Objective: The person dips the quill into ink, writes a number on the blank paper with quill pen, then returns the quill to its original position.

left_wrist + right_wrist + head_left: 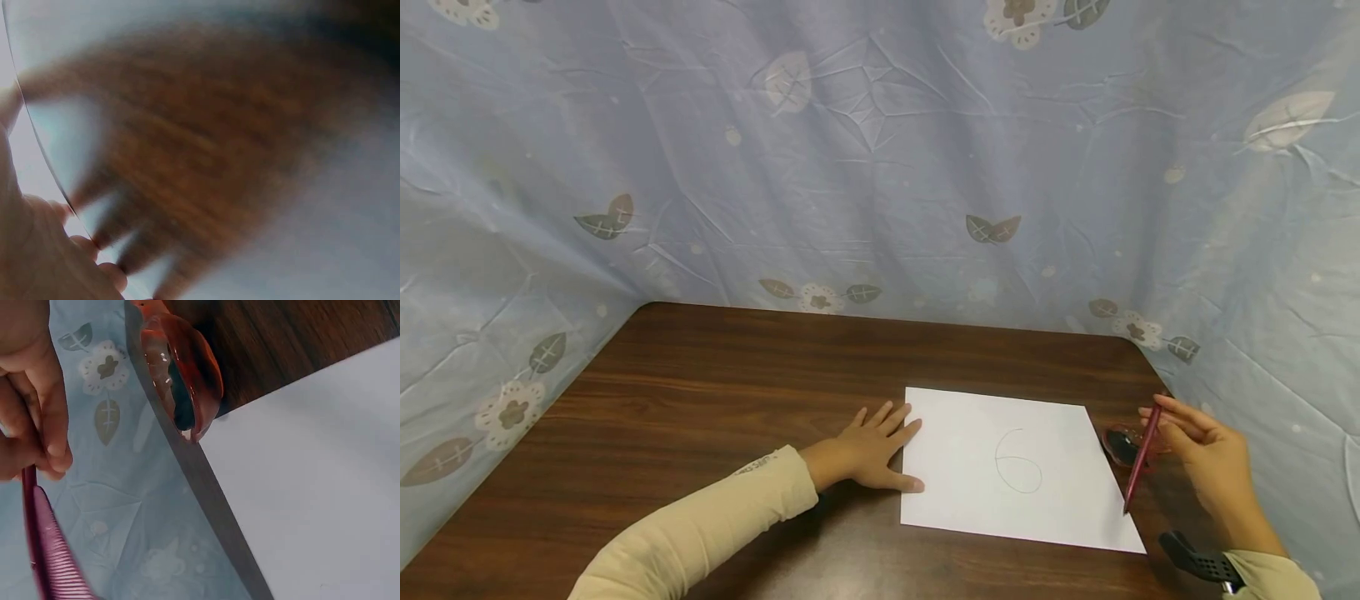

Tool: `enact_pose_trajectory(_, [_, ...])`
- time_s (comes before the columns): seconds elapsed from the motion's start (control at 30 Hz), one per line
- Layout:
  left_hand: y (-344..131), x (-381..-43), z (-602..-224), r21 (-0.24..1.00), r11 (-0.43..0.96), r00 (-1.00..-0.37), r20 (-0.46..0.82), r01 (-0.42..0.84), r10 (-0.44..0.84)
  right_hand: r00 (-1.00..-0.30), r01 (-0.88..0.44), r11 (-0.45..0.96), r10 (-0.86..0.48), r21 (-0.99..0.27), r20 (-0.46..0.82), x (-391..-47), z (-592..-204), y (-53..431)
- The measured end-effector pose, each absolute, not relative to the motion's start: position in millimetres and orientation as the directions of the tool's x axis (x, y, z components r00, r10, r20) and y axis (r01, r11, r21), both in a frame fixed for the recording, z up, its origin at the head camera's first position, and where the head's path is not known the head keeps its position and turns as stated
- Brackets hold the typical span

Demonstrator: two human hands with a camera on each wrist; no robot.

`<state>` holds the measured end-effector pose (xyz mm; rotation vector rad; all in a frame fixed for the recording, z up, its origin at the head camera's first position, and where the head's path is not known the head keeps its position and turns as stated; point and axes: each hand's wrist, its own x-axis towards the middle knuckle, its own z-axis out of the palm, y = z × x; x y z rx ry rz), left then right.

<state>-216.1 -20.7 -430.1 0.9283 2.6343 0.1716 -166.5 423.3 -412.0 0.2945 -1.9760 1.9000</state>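
A white sheet of paper [955,467] lies on the wooden table, with a thin line shaped like a 6 [1018,461] on it. My left hand [874,450] rests flat, fingers spread, its thumb and some fingertips over the sheet's left edge. In the left wrist view, part of that hand [37,250] shows beside a blurred reflection. Off the sheet's right side, my right hand [1213,450] pinches a dark pink pen [1141,462] near its upper end, the lower end pointing down over the paper's edge. The pen [39,550] has a ribbed part in the right wrist view.
A translucent orange-red plastic item [206,375] with a dark part inside lies by the paper's far right corner; its kind is unclear. Pale blue leaf-patterned cloth [880,167] hangs behind and beside the table [737,367]. A black watch [1198,562] is on my right wrist.
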Motion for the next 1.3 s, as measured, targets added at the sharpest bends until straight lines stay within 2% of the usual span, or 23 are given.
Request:
enact_pose_trajectory(0.1, [-21, -217, -432, 0.221, 0.78, -0.729, -0.276, 0.586, 0.626, -0.895, -0.444, -0.156, 0.032, -0.882, 0.445, -168, -414, 422])
enact_pose_trajectory(0.2, [-21, -217, -432, 0.223, 0.78, -0.731, -0.273, 0.585, 0.626, -0.89, -0.427, -0.316, -0.019, -0.847, 0.456, -170, -414, 421])
enact_pose_trajectory(0.43, [-21, -218, -432, 0.225, 0.779, -0.729, -0.275, 0.586, 0.628, -0.92, -0.341, -0.406, -0.038, -0.848, 0.389, -170, -416, 426])
enact_pose_trajectory(0.73, [-21, -216, -429, 0.239, 0.775, -0.726, -0.271, 0.585, 0.632, -0.94, -0.215, -0.359, -0.176, -0.908, 0.292, -169, -419, 447])
enact_pose_trajectory(1.0, [-21, -215, -427, 0.25, 0.772, -0.722, -0.273, 0.584, 0.635, -0.968, -0.097, -0.292, -0.194, -0.951, 0.159, -164, -420, 479])
enact_pose_trajectory(1.3, [-21, -216, -426, 0.256, 0.776, -0.725, -0.278, 0.577, 0.63, -0.943, 0.054, -0.166, -0.333, -0.985, 0.004, -167, -423, 515])
